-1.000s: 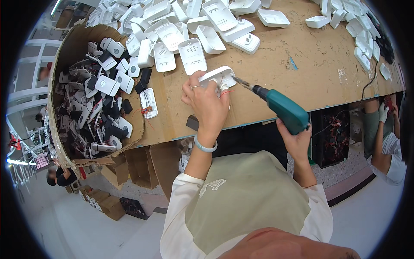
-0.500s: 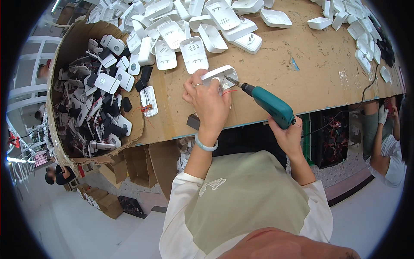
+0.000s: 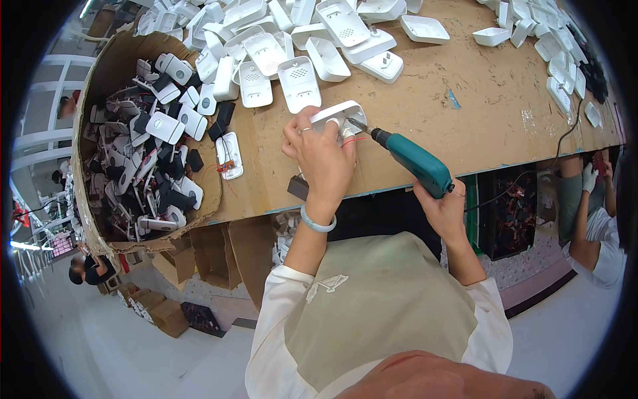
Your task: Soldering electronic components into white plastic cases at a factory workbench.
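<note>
My left hand (image 3: 321, 151) is closed on a white plastic housing (image 3: 352, 110), tilted with its hollow side toward the tool. A small white part and a red wire (image 3: 354, 140) show beside its fingers. In my right hand (image 3: 441, 207) is a teal electric screwdriver (image 3: 420, 162), gripped at its rear end. Its bit reaches into the housing; whether it touches a screw is too small to tell. Below the left hand a black block (image 3: 298, 188) lies at the table edge. Left of the hand rests a white cover (image 3: 230, 157) with red wires and a small board.
A cardboard box (image 3: 93, 199) full of white and black device parts stands at the left. White housings (image 3: 299, 83) pile up along the far side, with more (image 3: 559, 93) at far right. The tool's black cord (image 3: 562, 141) runs right. A gloved co-worker (image 3: 590, 219) is at the right.
</note>
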Tool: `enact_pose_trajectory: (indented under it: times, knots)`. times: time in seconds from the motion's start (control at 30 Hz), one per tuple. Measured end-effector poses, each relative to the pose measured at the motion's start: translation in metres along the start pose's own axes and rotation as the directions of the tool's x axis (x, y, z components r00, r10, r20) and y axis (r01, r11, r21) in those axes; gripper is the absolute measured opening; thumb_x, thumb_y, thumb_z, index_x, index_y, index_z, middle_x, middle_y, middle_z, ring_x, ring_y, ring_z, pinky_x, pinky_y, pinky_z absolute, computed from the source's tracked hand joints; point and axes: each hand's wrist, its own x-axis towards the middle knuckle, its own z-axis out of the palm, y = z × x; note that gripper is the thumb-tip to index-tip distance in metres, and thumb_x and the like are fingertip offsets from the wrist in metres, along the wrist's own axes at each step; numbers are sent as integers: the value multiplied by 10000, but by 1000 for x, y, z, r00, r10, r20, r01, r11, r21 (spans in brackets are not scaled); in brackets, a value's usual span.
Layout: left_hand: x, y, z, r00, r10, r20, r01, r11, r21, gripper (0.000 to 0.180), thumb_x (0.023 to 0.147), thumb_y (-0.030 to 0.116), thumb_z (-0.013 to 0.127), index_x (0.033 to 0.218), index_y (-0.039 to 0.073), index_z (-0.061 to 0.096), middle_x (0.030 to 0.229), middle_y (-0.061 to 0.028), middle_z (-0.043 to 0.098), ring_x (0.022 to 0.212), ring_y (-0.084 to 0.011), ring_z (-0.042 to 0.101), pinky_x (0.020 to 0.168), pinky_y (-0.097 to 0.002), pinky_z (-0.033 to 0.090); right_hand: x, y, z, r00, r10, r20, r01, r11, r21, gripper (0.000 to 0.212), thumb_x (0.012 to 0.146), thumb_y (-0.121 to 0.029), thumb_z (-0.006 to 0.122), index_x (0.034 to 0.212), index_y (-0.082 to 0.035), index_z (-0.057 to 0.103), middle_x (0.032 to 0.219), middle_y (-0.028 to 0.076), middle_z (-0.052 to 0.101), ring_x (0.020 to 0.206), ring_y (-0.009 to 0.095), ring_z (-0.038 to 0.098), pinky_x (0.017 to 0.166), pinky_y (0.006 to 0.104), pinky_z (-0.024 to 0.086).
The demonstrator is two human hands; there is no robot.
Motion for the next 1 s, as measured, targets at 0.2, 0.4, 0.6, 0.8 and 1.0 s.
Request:
enact_pose_trajectory:
  times: [0.2, 0.4, 0.6, 0.8, 1.0]
  knots:
    - [0, 0, 0, 1000, -4, 1, 4, 1000, -5, 214, 700, 167, 813, 829, 15, 734, 1289, -174, 505, 1212, -385, 400, 979, -551, 284, -3, 3, -2, 1000, -14, -26, 15, 1000, 21, 187, 831, 12, 714, 1006, 8, 649, 746, 91, 642, 656, 113, 595, 649, 253, 488]
    - [1, 0, 0, 1000, -5, 0, 5, 1000, -12, 215, 703, 171, 810, 819, 9, 731, 1288, -177, 506, 1211, -385, 401, 979, -547, 279, -19, 9, -12, 989, 56, -134, -46, 996, 79, 217, 835, -17, 765, 1036, 10, 687, 815, 40, 700, 713, 95, 637, 698, 245, 503]
    - [2, 1, -1, 1000, -2, 11, 2, 1000, 9, 209, 698, 162, 802, 809, 0, 728, 1278, -178, 510, 1212, -383, 399, 984, -545, 273, -27, -2, -32, 939, 168, -300, -102, 970, 222, 187, 856, -3, 771, 1032, 11, 709, 942, 44, 723, 836, 100, 658, 777, 253, 521]
    - [2, 5, -4, 1000, 5, 19, -6, 998, 68, 191, 699, 144, 791, 803, -2, 727, 1280, -181, 510, 1217, -385, 398, 993, -556, 277, -29, -6, -35, 932, 168, -322, -99, 970, 220, 180, 858, -4, 770, 1027, 9, 709, 935, 38, 723, 833, 93, 654, 777, 253, 522]
    - [-7, 7, -10, 999, 43, -18, -42, 996, 84, 232, 719, 132, 784, 867, -31, 711, 1335, -187, 500, 1250, -405, 389, 1007, -547, 300, -30, -10, -33, 938, 147, -314, -81, 974, 212, 178, 855, -4, 773, 1022, 5, 710, 929, 33, 722, 828, 92, 653, 765, 252, 521]
